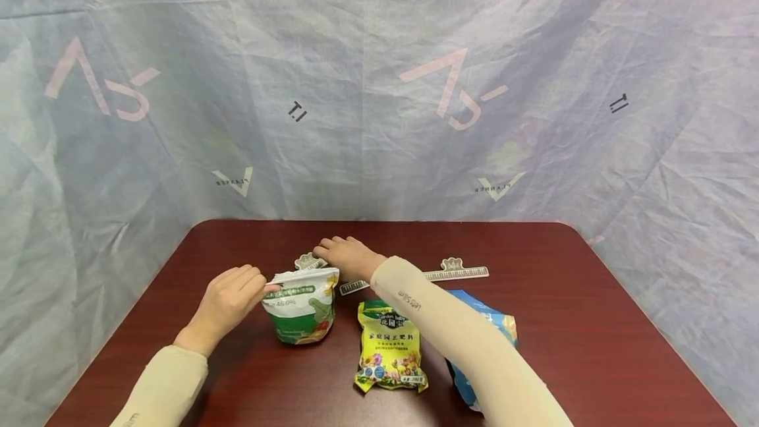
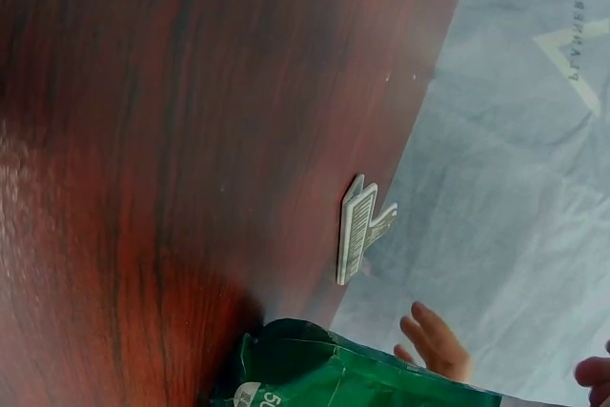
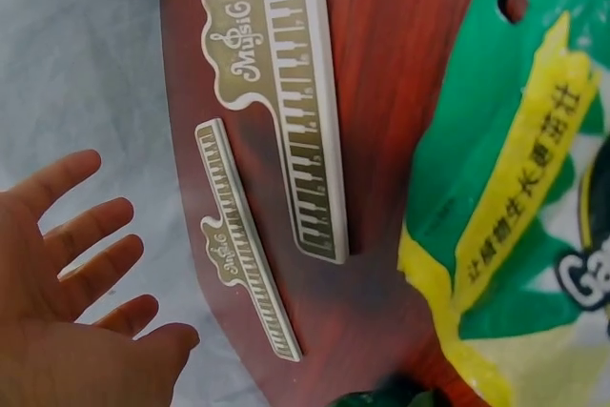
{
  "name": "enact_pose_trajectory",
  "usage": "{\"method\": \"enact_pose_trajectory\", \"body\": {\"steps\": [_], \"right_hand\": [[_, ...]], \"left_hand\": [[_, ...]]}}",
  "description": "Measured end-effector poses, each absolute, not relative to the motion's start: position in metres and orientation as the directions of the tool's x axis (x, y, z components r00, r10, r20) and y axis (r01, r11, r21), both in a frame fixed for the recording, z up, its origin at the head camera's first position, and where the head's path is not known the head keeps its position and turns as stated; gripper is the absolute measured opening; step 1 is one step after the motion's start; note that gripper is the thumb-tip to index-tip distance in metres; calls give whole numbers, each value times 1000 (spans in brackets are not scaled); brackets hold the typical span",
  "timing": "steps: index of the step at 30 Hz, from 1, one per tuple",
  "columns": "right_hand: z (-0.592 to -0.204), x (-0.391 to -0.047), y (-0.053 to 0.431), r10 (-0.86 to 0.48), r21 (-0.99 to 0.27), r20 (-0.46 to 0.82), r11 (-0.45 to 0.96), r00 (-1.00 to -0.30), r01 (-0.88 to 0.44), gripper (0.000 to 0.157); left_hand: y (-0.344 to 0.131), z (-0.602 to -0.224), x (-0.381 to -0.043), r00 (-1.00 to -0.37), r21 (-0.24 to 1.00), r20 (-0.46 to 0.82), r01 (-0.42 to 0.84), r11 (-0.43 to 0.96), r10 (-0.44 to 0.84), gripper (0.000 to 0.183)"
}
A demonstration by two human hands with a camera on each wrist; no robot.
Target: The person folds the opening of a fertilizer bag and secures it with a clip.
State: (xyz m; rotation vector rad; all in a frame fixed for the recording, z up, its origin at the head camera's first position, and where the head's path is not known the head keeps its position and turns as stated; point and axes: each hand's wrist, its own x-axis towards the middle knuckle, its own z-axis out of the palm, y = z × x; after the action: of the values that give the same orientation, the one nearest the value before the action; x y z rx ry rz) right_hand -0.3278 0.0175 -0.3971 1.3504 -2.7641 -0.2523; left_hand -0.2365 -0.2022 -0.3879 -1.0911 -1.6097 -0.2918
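Note:
My left hand [image 1: 234, 295] pinches the top edge of a white and green plastic pouch [image 1: 299, 321] with vegetable pictures, which stands upright at the left. In the left wrist view the pouch [image 2: 324, 369] shows only its green lower part. Beyond the pouch my right hand [image 1: 350, 257] reaches out, its fingers spread and holding nothing in the right wrist view. Nearest to it is a long clip with piano keys [image 1: 307, 261], marked "Music". A second such clip [image 1: 455, 271] lies to the right; a piano-key strip [image 1: 354, 287] shows partly under the right forearm.
A yellow and green fertilizer bag [image 1: 391, 351] lies in the middle of the dark red table [image 1: 593, 348]. To its right a blue bag [image 1: 465, 387] is partly hidden by the right forearm. A grey cloth [image 1: 367, 150] hangs behind the table and along its sides.

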Motion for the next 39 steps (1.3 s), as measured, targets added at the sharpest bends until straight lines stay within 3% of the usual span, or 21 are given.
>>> {"method": "enact_pose_trajectory", "body": {"steps": [21,39], "right_hand": [[-415,-343,-6,-733,177,-116,648,-670,-741,52],[-428,-349,-23,-674,134,-215,697,-707,-705,62]], "left_hand": [[-202,-390,-235,30,-330,870,777,536,493,42],[-202,-391,-235,28,-327,873,775,541,488,41]]}}
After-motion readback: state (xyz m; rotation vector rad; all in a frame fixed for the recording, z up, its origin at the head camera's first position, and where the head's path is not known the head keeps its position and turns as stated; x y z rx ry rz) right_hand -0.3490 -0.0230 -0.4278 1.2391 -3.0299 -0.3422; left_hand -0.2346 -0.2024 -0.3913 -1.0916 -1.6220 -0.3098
